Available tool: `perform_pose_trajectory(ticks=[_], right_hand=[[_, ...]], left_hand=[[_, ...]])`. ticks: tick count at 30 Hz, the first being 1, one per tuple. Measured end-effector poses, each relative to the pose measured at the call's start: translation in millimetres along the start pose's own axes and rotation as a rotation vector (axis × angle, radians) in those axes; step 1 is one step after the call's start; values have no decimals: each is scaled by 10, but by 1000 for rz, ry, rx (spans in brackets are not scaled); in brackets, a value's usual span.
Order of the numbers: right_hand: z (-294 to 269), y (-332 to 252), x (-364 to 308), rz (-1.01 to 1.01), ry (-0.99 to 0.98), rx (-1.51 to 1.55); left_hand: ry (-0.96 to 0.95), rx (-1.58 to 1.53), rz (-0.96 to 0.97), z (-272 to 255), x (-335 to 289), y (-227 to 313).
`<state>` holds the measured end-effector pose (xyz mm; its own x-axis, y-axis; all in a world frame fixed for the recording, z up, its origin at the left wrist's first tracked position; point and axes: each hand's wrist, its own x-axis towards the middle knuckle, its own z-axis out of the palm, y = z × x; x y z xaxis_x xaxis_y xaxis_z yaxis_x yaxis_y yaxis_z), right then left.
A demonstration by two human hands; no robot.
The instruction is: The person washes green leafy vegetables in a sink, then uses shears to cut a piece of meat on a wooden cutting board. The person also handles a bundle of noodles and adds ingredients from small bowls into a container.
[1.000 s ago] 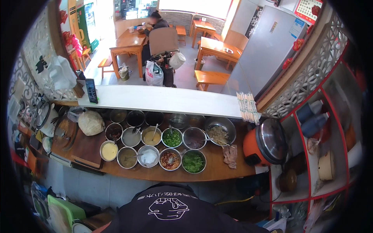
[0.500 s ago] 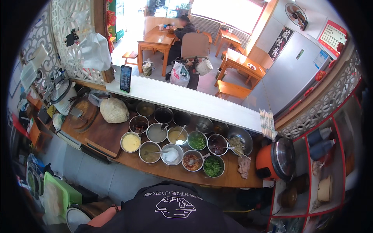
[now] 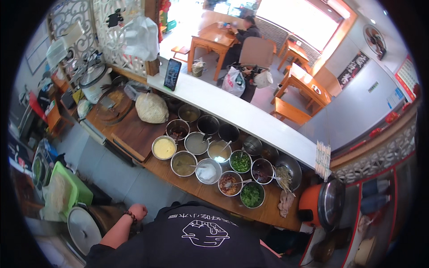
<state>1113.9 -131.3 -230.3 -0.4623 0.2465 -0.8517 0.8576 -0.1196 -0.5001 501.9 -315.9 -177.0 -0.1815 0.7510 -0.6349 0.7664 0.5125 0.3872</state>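
Note:
My left hand (image 3: 138, 211), with a beaded bracelet at the wrist, hangs low on the left, between the counter and my dark shirt. Its fingers look curled into a loose fist, and nothing shows in them. Nearest to it is a large pot with a metal lid (image 3: 84, 230). Only a sliver of my right arm (image 3: 270, 248) shows beside the shirt; the right hand is out of view. Across the wooden counter stand several metal bowls, among them a yellow one (image 3: 164, 148), white powder (image 3: 208, 171), chopped greens (image 3: 252, 195) and a red-brown mix with a spoon (image 3: 230, 183).
Left on the counter are a round chopping board (image 3: 115, 106) and a full plastic bag (image 3: 152, 108). A phone (image 3: 172, 74) stands on the white ledge (image 3: 232, 105). An orange cooker (image 3: 310, 203) is at the right end, a green bin (image 3: 79, 190) at lower left. A person (image 3: 249, 32) sits beyond.
The view has turned, so the counter sits further right and tilts more. My left hand has come into sight beside the lidded pot; before, only the forearm and wrist showed.

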Motion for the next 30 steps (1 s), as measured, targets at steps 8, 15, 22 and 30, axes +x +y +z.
perform_pose_trajectory(ticks=[8,15,22,30], right_hand=[[-970,-1575,-725,-205,-241,-349],[-1210,-2946,-666,-242,-6,-270],[-521,-4149,67,-356,81,-137],[-10,-5334,551,-442,199,-282]], left_hand=[[194,-422,-83,251,-425,612],[158,-518,-44,292,-198,230],[243,-475,-36,-113,-115,-952],[294,-558,-138,-1118,-313,-1815]])
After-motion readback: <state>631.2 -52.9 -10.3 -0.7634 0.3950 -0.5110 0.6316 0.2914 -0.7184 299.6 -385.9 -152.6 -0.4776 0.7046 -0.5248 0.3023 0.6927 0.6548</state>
